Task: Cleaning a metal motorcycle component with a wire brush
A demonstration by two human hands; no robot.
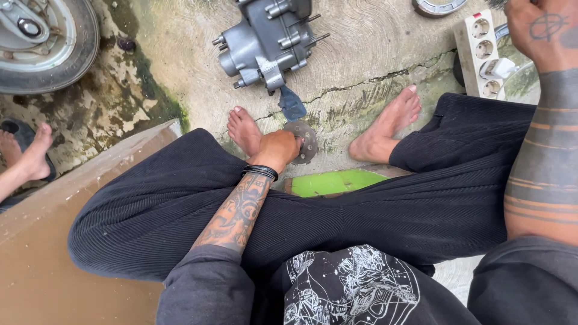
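While I look down between the knees, my left hand (278, 148) reaches to the concrete floor (361, 54), its fingers (296, 144) curled around the edge of a round perforated metal disc (308, 142), holding it just in front of my left foot (244, 129). The disc sits low between both bare feet, touching or very close to the ground; I cannot tell which. Just beyond it a grey engine casing (268, 39) rests on the floor, with a dark blue scrap (292, 103) lying at its near edge. My right hand (539, 30) is raised at the upper right corner, partly cut off by the frame, so I cannot tell whether its fingers are closed or spread. Near it lies a white power strip (481, 54) with a plug in it. A green board (337, 182) shows under my legs. At the far left stands a wheel (45, 42), and another person's bare foot (33, 157) shows below it.
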